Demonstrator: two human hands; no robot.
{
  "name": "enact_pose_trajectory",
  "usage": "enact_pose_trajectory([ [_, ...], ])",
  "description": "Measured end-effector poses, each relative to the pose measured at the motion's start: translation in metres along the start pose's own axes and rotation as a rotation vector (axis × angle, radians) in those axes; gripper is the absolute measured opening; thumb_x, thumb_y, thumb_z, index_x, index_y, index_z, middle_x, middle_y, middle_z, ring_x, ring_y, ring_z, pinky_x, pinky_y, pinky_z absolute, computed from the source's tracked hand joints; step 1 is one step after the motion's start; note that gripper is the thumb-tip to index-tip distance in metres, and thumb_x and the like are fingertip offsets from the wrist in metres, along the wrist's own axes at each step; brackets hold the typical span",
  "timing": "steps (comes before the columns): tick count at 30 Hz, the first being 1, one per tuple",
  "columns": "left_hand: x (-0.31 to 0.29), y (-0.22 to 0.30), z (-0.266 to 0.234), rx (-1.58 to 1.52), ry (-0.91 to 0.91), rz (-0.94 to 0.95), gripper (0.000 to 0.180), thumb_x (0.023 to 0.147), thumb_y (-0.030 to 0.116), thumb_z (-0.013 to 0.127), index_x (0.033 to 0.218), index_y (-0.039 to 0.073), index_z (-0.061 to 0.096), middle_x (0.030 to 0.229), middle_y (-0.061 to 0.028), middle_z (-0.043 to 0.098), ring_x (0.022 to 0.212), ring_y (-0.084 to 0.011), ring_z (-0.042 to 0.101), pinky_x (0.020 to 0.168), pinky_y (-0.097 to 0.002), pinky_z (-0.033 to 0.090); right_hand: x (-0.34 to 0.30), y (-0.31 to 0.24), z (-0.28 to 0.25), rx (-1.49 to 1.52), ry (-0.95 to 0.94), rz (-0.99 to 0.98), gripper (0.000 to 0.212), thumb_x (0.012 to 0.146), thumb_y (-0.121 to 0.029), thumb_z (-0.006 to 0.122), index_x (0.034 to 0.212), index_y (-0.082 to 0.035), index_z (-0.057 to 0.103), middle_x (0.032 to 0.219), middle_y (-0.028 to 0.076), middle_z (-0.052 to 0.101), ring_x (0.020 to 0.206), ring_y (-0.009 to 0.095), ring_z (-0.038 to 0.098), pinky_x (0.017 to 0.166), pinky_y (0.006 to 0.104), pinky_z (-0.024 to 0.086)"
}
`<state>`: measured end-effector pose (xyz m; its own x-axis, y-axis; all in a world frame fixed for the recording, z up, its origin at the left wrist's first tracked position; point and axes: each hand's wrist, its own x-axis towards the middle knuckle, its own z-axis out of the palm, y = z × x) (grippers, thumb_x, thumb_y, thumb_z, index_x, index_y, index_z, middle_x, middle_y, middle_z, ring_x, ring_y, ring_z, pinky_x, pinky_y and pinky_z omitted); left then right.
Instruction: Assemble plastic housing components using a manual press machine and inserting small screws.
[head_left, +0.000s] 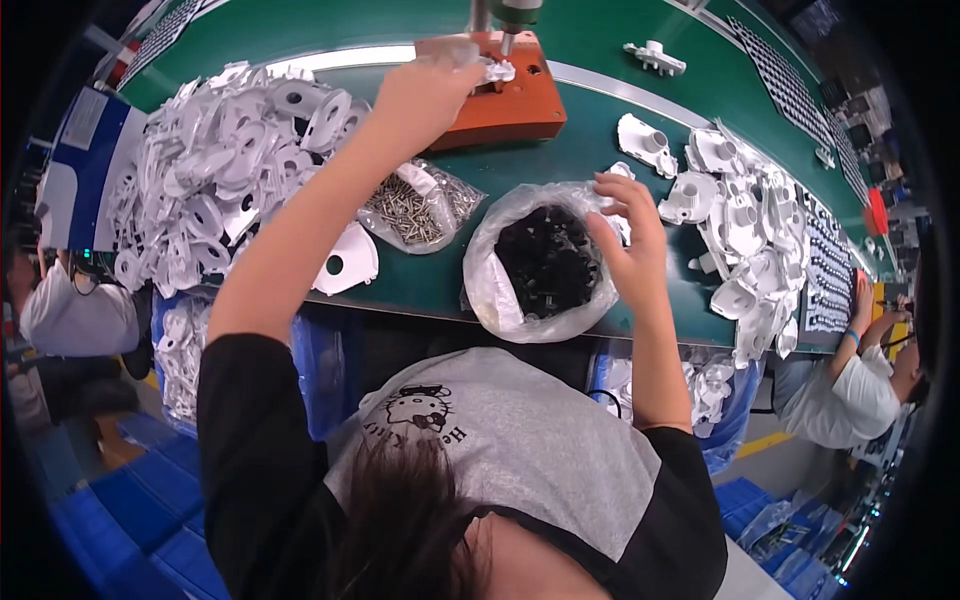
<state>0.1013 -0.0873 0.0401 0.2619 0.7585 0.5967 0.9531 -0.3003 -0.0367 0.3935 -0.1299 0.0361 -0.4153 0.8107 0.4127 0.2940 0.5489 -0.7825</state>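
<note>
My left hand (430, 100) reaches over an orange fixture block (535, 100), its fingers closed on a white plastic part (498, 72) at the block's top. Just above that part, the tip of a vertical screwdriver (508, 40) points down. My right hand (635, 240) hovers by the right rim of a clear plastic bag (485, 250) full of small black parts (545, 262). Its fingers are apart, and nothing shows between them. White pieces lie partly hidden behind this hand. A bag of metal screws (410, 215) sits below my left forearm.
White flat plastic covers (230, 150) are heaped at the left. White housings (745, 225) pile up at the right beside a tray of small parts (830, 270). One white assembly (655, 58) rests on the green belt (590, 35) beyond. A co-worker (840, 390) sits at the right.
</note>
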Motion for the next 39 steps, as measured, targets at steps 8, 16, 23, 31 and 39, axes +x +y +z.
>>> enact_pose_trajectory([
  [8, -0.004, 0.004, 0.030, -0.005, -0.026, 0.032, 0.013, 0.079, 0.015, 0.056, 0.091, 0.013, 0.061, 0.085, -0.0082, 0.061, 0.083, -0.0272, 0.061, 0.063, -0.0394, 0.051, -0.004, 0.005, 0.000, 0.035, -0.085, 0.079, 0.019, 0.080, -0.004, 0.062, 0.099, -0.001, 0.060, 0.099, 0.009, 0.062, 0.091, 0.020, 0.058, 0.076, 0.0289, 0.046],
  [16, -0.016, 0.015, 0.030, -0.136, 0.052, -0.054, 0.027, 0.082, 0.032, 0.061, 0.093, 0.007, 0.061, 0.095, -0.0122, 0.059, 0.098, -0.0298, 0.053, 0.079, -0.0386, 0.049, 0.012, 0.000, 0.024, -0.322, -0.380, 0.107, 0.014, 0.076, -0.008, 0.065, 0.088, -0.002, 0.064, 0.084, 0.014, 0.062, 0.084, 0.031, 0.058, 0.073, 0.0379, 0.047],
  [23, -0.015, 0.019, 0.030, -0.148, 0.068, -0.088, 0.042, 0.077, 0.043, 0.064, 0.088, 0.003, 0.060, 0.099, -0.0181, 0.059, 0.100, -0.0324, 0.051, 0.088, -0.0401, 0.044, 0.011, 0.003, 0.029, -0.416, -0.488, 0.139, 0.018, 0.076, -0.001, 0.062, 0.093, 0.002, 0.058, 0.088, 0.014, 0.060, 0.084, 0.029, 0.060, 0.072, 0.0345, 0.049],
  [31, -0.019, 0.013, 0.030, -0.131, 0.059, -0.095, 0.043, 0.076, 0.044, 0.064, 0.092, 0.004, 0.062, 0.102, -0.0188, 0.059, 0.099, -0.0327, 0.055, 0.089, -0.0397, 0.044, 0.043, 0.013, -0.005, 0.034, -0.369, 0.244, 0.012, 0.075, 0.001, 0.064, 0.087, 0.003, 0.064, 0.098, 0.010, 0.063, 0.080, 0.015, 0.061, 0.073, 0.0254, 0.049],
  [39, -0.019, -0.005, 0.020, -0.328, -0.050, -0.116, 0.041, 0.076, 0.041, 0.064, 0.102, 0.009, 0.064, 0.107, -0.0088, 0.060, 0.099, -0.0264, 0.057, 0.087, -0.0368, 0.046, 0.179, 0.072, 0.064, 0.029, -0.167, 0.001, 0.027, 0.080, -0.020, 0.066, 0.094, 0.003, 0.066, 0.114, 0.013, 0.053, 0.097, 0.024, 0.057, 0.084, 0.0317, 0.045],
])
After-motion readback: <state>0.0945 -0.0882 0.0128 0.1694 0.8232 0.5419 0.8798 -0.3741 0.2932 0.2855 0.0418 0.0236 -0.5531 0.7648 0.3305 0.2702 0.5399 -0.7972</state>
